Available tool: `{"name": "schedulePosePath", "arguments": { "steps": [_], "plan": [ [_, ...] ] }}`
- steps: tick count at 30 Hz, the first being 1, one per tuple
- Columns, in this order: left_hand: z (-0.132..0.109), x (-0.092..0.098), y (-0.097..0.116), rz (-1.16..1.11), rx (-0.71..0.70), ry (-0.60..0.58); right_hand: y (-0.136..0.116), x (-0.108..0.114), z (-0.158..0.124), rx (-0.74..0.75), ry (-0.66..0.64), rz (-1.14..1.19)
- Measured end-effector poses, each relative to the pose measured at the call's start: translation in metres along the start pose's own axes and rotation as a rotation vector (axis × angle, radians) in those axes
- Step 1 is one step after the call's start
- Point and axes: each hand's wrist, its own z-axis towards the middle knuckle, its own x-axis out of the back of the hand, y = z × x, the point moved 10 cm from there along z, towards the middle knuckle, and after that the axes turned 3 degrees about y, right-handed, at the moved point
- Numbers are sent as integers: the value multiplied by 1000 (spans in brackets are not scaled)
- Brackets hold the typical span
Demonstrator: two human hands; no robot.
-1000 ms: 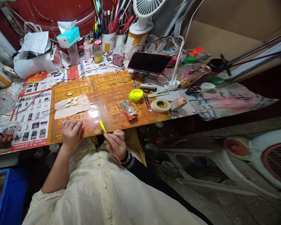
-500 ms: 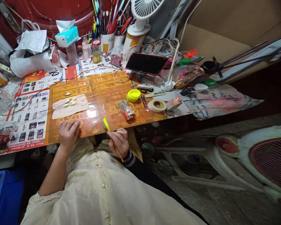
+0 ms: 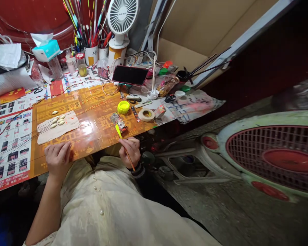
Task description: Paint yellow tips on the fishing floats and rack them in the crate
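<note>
In my right hand is a slim paintbrush with an orange handle, pinched between thumb and fingers and slanting down toward me. Its tip is coated in bright yellow and points at a paint-stained block on the table. My left hand rests at the table's front edge, fingers curled and together; their undersides are hidden. Beyond it lies a pale cloth bearing several cream, pod-shaped pieces with thin dark stems. An open pot of yellow paint stands behind the block.
A roll of tape and a paint-marked stick lie right of the block. Behind stand a phone, a white fan, a brush cup and a tissue pack. A larger fan is at right.
My view has swung to the right, so the table things sit further left. My right hand and the brush tip are now nearer the stained block. My left hand stays by the edge.
</note>
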Motion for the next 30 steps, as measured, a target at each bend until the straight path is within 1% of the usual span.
{"name": "schedulePosePath", "arguments": {
  "steps": [7,13,19,24,30],
  "plan": [
    [2,1,0,-6,-9,17,3,0,6,-2,2,-87],
    [2,1,0,1,-16,21,0,0,8,10,18,-37],
    [4,2,3,25,-42,36,4,-3,7,-15,-10,-41],
    [4,3,4,27,-46,38,2,-1,9,-4,4,-38],
    [5,3,4,34,-53,36,4,-1,10,-29,0,-71]
  ]
}}
